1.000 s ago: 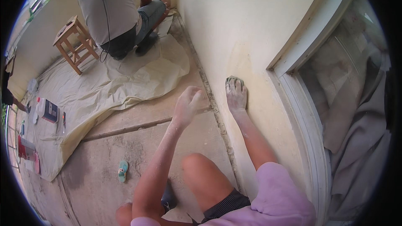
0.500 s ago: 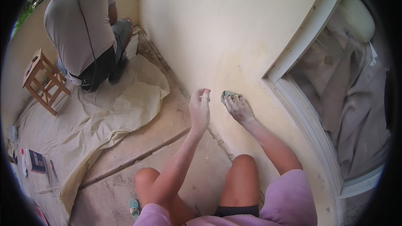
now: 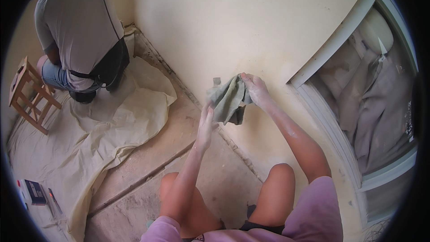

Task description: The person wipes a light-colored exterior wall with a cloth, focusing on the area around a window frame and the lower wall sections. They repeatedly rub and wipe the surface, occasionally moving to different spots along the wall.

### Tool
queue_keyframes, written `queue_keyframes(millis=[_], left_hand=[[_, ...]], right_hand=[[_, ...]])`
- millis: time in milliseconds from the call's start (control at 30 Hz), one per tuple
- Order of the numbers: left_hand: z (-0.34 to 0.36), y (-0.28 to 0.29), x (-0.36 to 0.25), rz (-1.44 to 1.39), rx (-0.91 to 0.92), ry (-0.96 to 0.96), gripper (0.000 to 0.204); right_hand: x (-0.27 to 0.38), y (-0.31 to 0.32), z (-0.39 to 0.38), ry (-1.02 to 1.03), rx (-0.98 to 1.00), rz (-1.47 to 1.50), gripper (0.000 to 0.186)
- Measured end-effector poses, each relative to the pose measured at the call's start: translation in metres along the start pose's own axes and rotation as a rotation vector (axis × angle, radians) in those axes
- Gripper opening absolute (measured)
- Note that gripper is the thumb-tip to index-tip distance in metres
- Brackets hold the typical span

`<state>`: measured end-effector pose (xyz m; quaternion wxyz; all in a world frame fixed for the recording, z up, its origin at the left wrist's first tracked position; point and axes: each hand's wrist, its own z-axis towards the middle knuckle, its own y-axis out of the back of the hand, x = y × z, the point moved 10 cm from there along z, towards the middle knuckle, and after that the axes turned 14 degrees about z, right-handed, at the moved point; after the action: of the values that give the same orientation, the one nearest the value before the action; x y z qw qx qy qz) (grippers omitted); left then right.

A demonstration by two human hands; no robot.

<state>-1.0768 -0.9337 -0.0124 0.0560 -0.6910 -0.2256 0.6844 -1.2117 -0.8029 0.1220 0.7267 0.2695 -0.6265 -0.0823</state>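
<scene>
A grey-green cloth (image 3: 229, 98) hangs unfolded in front of the cream wall, its folds drooping and one corner sticking out to the left. My right hand (image 3: 257, 91) grips it by its upper right edge, with fingers closed on the fabric. My left hand (image 3: 205, 125) is upright at the cloth's lower left edge, fingers stretched out and thumb apart. Whether its fingertips touch the fabric I cannot tell. Pale dust whitens both hands and forearms.
The wall (image 3: 192, 22) meets a concrete floor (image 3: 134, 186). A glazed, white-framed window (image 3: 358, 85) is on the right. At left, a person (image 3: 80, 22) crouches on a drop cloth (image 3: 112, 127) beside a wooden stool (image 3: 33, 92). A container (image 3: 35, 192) lies near the lower left.
The cloth, bunched under my right hand against the wall before, is now spread out between my hands. My left hand has moved slightly down and left. The crouching person has shifted left in view.
</scene>
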Motion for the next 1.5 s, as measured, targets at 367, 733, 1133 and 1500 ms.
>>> queue_keyframes(millis=[367,733,1133,1500], left_hand=[[0.054,0.011,0.054,-0.474,0.123,0.046,0.045],[0.036,0.023,-0.007,-0.376,0.352,-0.095,0.071],[0.040,0.126,-0.009,0.479,-0.056,-0.210,0.051],[0.029,0.072,0.005,0.992,0.139,-0.305,0.044]], right_hand=[[0.048,-0.025,-0.018,0.018,0.156,-0.129,0.047],[0.009,-0.125,-0.029,0.186,0.284,-0.304,0.054],[0.159,0.038,0.040,0.799,-0.353,-1.539,0.053],[0.181,0.072,0.008,0.779,-0.583,-1.640,0.051]])
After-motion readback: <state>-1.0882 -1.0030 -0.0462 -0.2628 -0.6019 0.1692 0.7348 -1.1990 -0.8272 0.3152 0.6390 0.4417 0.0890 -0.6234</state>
